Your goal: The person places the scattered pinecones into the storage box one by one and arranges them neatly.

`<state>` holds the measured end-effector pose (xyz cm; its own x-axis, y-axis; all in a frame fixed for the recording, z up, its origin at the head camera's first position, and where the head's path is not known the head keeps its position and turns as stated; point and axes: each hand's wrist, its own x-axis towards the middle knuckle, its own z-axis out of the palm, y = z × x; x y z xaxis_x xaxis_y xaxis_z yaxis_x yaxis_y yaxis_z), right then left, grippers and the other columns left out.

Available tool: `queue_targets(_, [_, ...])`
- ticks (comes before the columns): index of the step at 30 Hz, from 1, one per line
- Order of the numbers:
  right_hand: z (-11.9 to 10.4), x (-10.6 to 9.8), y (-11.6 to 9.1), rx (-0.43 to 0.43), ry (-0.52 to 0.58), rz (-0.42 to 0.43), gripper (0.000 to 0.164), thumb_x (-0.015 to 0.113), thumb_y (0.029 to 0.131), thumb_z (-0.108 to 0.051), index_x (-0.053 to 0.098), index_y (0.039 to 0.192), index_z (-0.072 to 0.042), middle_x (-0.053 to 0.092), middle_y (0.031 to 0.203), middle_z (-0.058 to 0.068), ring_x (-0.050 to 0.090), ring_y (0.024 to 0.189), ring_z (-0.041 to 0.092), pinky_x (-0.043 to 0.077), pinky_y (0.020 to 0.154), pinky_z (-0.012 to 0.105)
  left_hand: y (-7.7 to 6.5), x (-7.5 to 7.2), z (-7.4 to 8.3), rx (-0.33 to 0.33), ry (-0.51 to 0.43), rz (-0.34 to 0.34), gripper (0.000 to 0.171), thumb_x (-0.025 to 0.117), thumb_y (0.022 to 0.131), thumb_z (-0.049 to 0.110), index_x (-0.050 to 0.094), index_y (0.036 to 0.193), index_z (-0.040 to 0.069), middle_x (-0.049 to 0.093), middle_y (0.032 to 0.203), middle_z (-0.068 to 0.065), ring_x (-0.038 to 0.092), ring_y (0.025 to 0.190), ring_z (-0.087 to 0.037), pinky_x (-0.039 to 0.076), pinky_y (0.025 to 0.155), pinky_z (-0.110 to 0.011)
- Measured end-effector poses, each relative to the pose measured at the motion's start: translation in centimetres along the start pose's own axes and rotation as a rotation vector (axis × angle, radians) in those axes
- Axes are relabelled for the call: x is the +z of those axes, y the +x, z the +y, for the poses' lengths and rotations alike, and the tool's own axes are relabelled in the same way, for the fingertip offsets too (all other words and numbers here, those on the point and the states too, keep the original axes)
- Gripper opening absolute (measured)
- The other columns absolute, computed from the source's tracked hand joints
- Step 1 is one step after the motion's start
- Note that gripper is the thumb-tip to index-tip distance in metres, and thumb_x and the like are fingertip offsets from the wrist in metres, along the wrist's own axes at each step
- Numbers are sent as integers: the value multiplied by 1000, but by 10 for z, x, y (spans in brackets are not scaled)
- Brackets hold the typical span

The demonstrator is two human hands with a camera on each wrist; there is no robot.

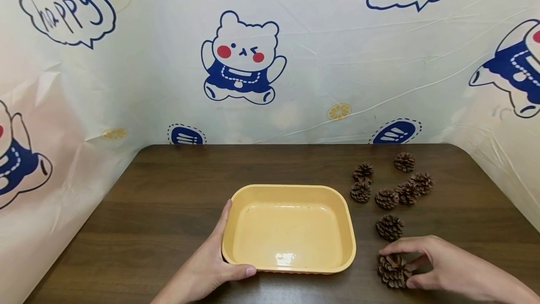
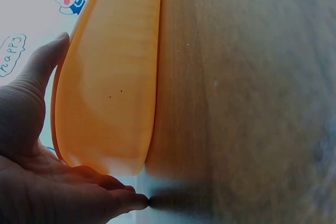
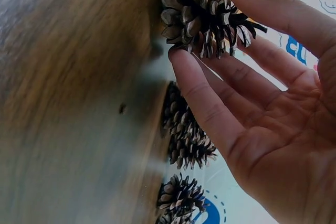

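An empty yellow rectangular basin (image 1: 291,190) sits on the table, its outer wall (image 2: 110,72) filling much of the left wrist view. My left hand (image 1: 211,259) holds its near left corner, thumb along the front rim and fingers against the left side. To the right of the basin, my right hand (image 1: 443,264) holds a brown pine cone (image 1: 393,271) between thumb and fingers. In the right wrist view the same pine cone (image 3: 202,17) shows its open scales, with the fingertips at its sides. Just beyond this hand lies another pine cone (image 1: 390,227).
Several more pine cones lie in a loose group at the back right, among them a lone pine cone (image 1: 405,162) farthest back. The dark wooden table (image 1: 168,191) meets a printed sheet (image 1: 312,60) along its back and sides.
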<state>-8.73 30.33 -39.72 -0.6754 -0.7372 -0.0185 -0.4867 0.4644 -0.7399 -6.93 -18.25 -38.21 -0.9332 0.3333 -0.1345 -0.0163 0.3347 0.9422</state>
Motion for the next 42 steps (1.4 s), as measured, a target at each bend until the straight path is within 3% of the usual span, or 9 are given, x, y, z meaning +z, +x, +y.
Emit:
queue_targets(7, [-8, 1, 8, -89, 12, 13, 54, 83, 87, -3, 64, 137, -11, 68, 137, -3, 59, 121, -5, 61, 77, 26, -1, 0, 0, 1, 4, 2, 140, 96, 76, 24, -9, 168, 36, 23, 173, -8, 54, 126, -24, 35, 106, -7])
queue_targets(18, [-29, -4, 16, -84, -58, 42, 51, 85, 87, -11, 64, 134, -15, 71, 129, -1, 61, 115, -3, 59, 76, 25, 0, 0, 3, -27, 38, 14, 140, 96, 75, 29, -8, 168, 37, 17, 176, -6, 47, 137, -23, 31, 107, -6])
queue_targets(23, [-35, -4, 20, -141, -120, 78, 53, 87, 85, -12, 64, 133, -17, 72, 127, -2, 62, 114, -1, 58, 76, 24, 0, -1, 3, -38, 60, 18, 140, 96, 75, 32, -8, 168, 36, 16, 176, -6, 44, 140, -23, 30, 108, -6])
queue_targets(35, [-56, -9, 30, -122, -218, 123, 54, 87, 87, -18, 64, 135, -27, 71, 126, -10, 64, 111, -1, 58, 78, 21, -2, -1, 3, -41, 75, 21, 140, 96, 76, 33, -10, 168, 35, 16, 176, -7, 47, 137, -22, 31, 108, -6])
queue_targets(42, [-71, -10, 41, -129, -274, 160, 53, 86, 88, -19, 64, 136, -26, 70, 126, -12, 64, 110, -1, 56, 81, 20, -2, -1, 3, -45, 68, 22, 140, 96, 75, 32, -9, 168, 34, 16, 176, -7, 47, 137, -22, 30, 107, -6])
